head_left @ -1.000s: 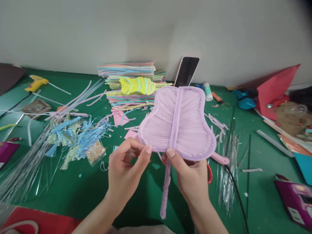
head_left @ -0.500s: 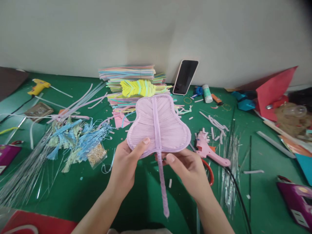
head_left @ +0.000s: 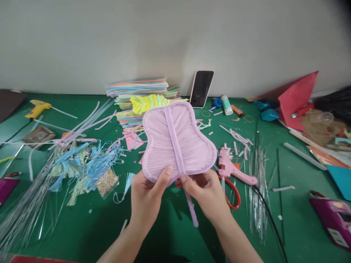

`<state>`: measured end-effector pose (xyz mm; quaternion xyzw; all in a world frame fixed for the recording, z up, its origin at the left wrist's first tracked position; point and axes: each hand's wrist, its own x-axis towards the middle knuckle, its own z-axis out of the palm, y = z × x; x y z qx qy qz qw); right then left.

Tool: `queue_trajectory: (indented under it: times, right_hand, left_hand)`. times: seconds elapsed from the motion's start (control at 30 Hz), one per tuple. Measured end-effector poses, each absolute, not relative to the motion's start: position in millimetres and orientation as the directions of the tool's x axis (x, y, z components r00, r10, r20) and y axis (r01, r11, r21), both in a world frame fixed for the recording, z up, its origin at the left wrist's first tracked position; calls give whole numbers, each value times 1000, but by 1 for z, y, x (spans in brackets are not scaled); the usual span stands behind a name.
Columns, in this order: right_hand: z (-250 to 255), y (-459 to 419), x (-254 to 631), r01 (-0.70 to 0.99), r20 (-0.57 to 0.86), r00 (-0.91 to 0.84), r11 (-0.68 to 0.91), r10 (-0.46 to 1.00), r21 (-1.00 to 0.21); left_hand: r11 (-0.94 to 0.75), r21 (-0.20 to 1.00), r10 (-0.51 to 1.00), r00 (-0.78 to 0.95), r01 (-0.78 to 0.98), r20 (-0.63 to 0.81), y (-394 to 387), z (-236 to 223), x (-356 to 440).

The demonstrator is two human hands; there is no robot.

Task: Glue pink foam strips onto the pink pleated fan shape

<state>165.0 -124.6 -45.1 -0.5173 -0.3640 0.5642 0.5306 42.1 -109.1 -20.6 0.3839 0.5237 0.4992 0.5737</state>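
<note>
A lilac hand fan (head_left: 159, 142), made of fuzzy pipe cleaners with a wavy outline and a central rib, is held up above the table, its handle (head_left: 192, 212) pointing down and slightly right. My left hand (head_left: 150, 193) grips its lower left edge, thumb on the front face and fingers behind. At the joint of handle and face, my right hand (head_left: 203, 190) pinches the fan with thumb and fingers; those fingertips are partly hidden behind it. Just right of that hand lie a pink glue gun (head_left: 233, 168) and red-handled scissors (head_left: 236, 199), the latter partly covered.
Bundles of coloured pipe cleaners (head_left: 137, 87) lie at the back by a leaning phone (head_left: 202, 89). Left are a yellow glue gun (head_left: 38, 108), blue tassels (head_left: 101, 157), a bag of gold beads (head_left: 106, 182) and thin wires (head_left: 30, 204). More wires (head_left: 257, 193) and a black cable (head_left: 270, 215) lie right.
The fan has tilted, its top leaning left and its handle swinging right. My right hand has closed in on the handle's joint. The whole view has shifted slightly.
</note>
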Motion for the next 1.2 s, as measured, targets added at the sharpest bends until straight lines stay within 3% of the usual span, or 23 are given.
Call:
queue_trajectory:
  times: [0.13, 0.3, 0.43, 0.6, 0.73, 0.87, 1.03, 1.1, 1.2]
  right_hand:
    - [-43, -124, 166, -301, -234, 54, -207, 971, -931]
    - [-45, -124, 168, -413, -249, 4, -226, 968, -882]
    - [-45, -123, 168, -422, -264, 35, -225, 964, -878]
    - [-45, -125, 167, -434, -255, 64, -203, 965, -878]
    - [-47, -126, 167, -437, -231, 30, -195, 973, -878]
    - [-49, -125, 172, -318, -197, -34, -198, 980, -927]
    - [-52, -125, 188, -189, -186, -74, -197, 980, -962]
    - [-50, -125, 197, -56, -194, -135, -203, 972, -978]
    - [-40, -123, 218, 285, -207, -139, -161, 968, -945]
  left_hand:
    - [188, 960, 975, -76, -208, -207, -106, -21, 42]
    - [332, 894, 941, 44, -301, -335, -99, -19, 41]
    - [359, 913, 934, 73, -193, -351, -95, -22, 34]
    - [290, 955, 928, 263, -63, -265, -94, -30, 21]
    - [383, 897, 913, 236, -219, -332, -94, -30, 19]
    - [499, 791, 861, 306, -353, -407, -89, -25, 20]
    - [439, 817, 898, 218, -373, -383, -87, -24, 22]
    - [420, 833, 908, 186, -360, -377, -88, -28, 17]
    - [403, 857, 914, 180, -321, -362, -87, -33, -8]
